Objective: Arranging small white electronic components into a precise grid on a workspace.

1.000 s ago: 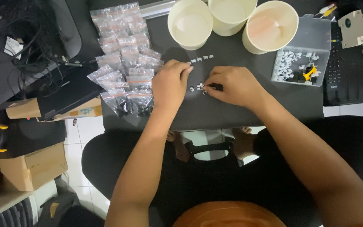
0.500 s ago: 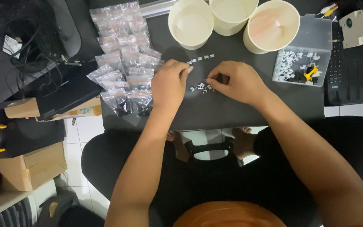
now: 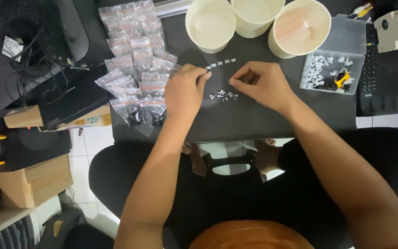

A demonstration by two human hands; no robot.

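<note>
three cream paper cups (image 3: pixel 210 25), two hands (image 3: pixel 185 90)

Cups (image 3: pixel 210 25) behind, bags (image 3: pixel 137 69) leftward

table top (image 3: pixel 254 120) showing matt dark smooth surface | small clips (image 3: pixel 224 95) looking like white hard plastic | bags (image 3: pixel 137 60) shining as clear glossy plastic film | cups (image 3: pixel 210 25) appearing as matt cream paper | tray (image 3: pixel 346 41) looking like translucent plastic | boxes (image 3: pixel 33 182) showing dull brown cardboard
</note>
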